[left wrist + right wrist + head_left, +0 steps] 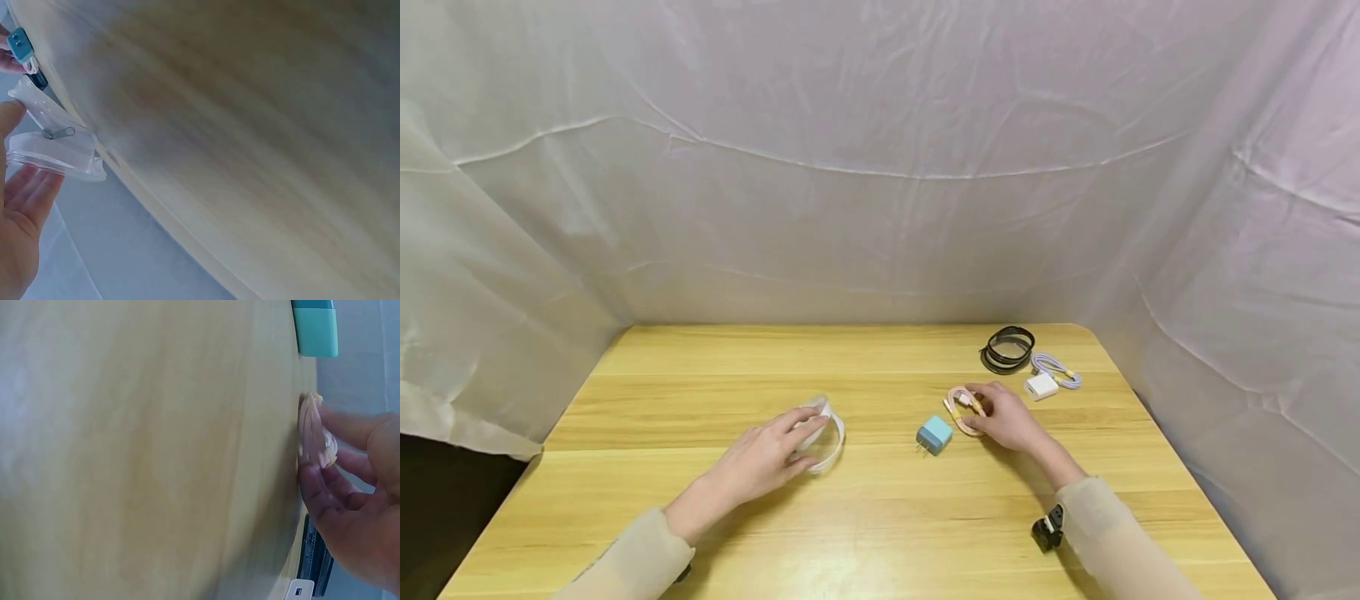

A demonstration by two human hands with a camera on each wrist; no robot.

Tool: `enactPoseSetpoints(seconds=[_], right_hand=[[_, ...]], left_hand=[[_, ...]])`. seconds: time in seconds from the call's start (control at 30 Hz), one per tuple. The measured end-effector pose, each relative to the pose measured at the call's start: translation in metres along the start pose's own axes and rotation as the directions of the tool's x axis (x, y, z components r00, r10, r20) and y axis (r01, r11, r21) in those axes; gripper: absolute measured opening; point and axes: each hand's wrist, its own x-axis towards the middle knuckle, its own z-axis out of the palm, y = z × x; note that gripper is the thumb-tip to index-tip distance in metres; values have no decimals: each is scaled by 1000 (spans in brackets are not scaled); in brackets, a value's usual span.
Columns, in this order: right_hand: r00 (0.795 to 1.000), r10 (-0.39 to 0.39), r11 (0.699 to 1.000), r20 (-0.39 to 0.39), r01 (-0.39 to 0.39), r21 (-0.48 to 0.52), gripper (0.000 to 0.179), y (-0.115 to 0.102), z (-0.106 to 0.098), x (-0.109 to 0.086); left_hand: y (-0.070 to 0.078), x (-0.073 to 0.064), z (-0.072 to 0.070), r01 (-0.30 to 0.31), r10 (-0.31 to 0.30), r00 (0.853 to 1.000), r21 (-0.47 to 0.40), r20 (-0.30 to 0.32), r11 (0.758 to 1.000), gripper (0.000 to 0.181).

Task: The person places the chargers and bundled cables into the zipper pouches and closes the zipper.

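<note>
While my left hand (763, 458) grips the pouch (70, 151), my right hand (1009, 418) pinches the pink cable (310, 432) at the pouch's three o'clock; I judge grasping done, lifting outstanding, blue plug (934, 434) untouched.

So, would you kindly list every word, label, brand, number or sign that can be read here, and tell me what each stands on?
No text can be read in any view.
Left sleeve: a thin dark line of marks, possibly lettering, too small to read.
Clear pouch, pink cable, blue charger and white charger: no legible text shows.
</note>
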Motion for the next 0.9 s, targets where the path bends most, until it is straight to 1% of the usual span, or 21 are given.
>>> enactPoseSetpoints(seconds=[0.23,0.37,0.5,0.7,0.9], right_hand=[[998,52,997,-17,-51,56,42,1,1,-1],[995,93,992,-34,-90,85,41,2,1,-2],[990,123,982,-70,-111,150,42,-1,-2,-3],[982,141,958,-126,-103,268,45,-18,-7,-3],[975,161,928,-154,-96,360,44,-37,-6,-4]], left_hand=[[3,-1,-1,17,-17,1000,29,-9,999,72],[3,-1,-1,25,-25,1000,25,-19,999,74],[4,-2,-1,36,-35,999,12,-33,999,77],[5,-2,-1,54,-54,996,-8,-66,999,82],[5,-1,2,59,-58,996,0,-70,998,84]])
